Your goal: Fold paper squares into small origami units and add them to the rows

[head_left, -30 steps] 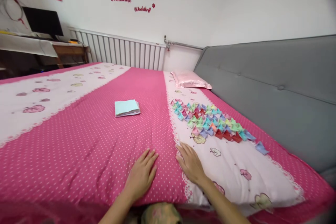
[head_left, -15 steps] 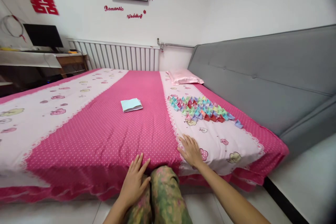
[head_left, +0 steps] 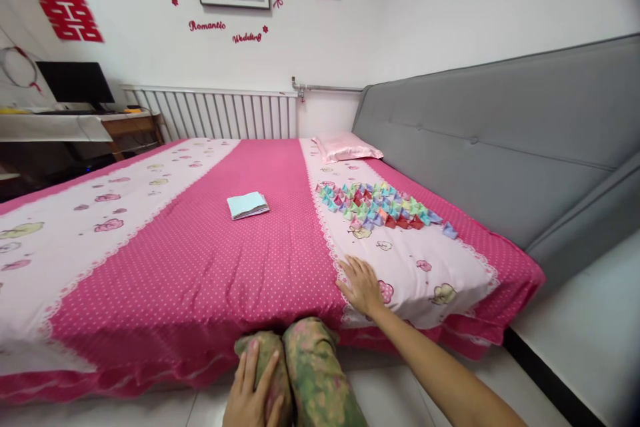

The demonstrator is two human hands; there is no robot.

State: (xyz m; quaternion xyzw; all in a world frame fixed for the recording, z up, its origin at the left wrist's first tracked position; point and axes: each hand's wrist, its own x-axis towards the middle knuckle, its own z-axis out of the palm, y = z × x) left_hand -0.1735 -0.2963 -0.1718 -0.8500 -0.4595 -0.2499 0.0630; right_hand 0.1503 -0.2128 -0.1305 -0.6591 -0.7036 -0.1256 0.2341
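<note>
My right hand [head_left: 361, 285] lies flat on the bed sheet [head_left: 280, 267], fingers spread, just in front of several rows of small folded paper pieces [head_left: 383, 203] in mixed colours. It holds nothing. My left hand [head_left: 253, 390] rests on my left knee over camouflage trousers [head_left: 320, 373], its fingers apart and nothing in them. Farther off, on the pink dotted band of the sheet, sits a small stack of paper [head_left: 248, 205] with a pale blue sheet on top. Neither hand touches the stack or the folded pieces.
A pink pillow [head_left: 346, 146] lies at the far right of the bed, beside the grey padded headboard [head_left: 500, 127]. Along the back wall runs a white radiator [head_left: 220, 113]. At the left stands a desk [head_left: 130, 125] with a black monitor [head_left: 76, 84].
My left hand has drawn back from near the bed's edge onto my left knee. The right hand stays on the sheet. The view has tilted up slightly.
</note>
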